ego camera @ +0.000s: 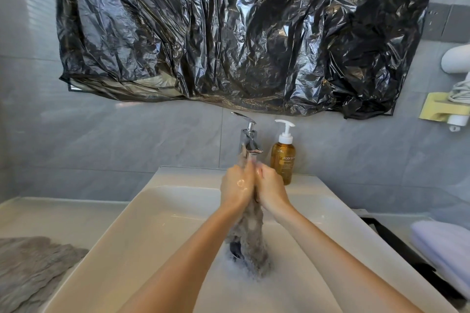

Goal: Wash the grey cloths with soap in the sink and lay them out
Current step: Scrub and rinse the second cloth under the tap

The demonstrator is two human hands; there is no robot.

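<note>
Grey, sodden and foamy, the cloth point(250, 234) hangs in a twisted rope from both hands, its upper end clamped between them just under the tap point(248, 143) and its lower end trailing into the suds point(244, 272) at the bottom of the sink point(157, 213); the left hand point(235, 187) and the right hand point(270, 188) are pressed together, each closed on the same bunched top of the fabric; water appears to be running over the knuckles, though the stream is blurred.

Several things could go wrong from here; wet soapy fabric is slippery, so a slack grip would probably drop the cloth back into the foam; the hands work very near the spout, and a hard upward rub might knock knuckles against the metal; the soap bottle point(283, 157) stands just beside the right hand on the sink's back ledge, so a sideways elbow swing could tip it; vigorous wringing high above the basin would likely throw splashes onto the surface point(50, 218) at the left, where a second grey cloth point(33, 267) lies spread, and towards the folded pale towel point(442, 244) at the right; a dark shape near the drain is partly hidden by the fabric, so I cannot tell whether the outlet is plugged; if it is, a running tap might eventually overfill the basin.
</note>
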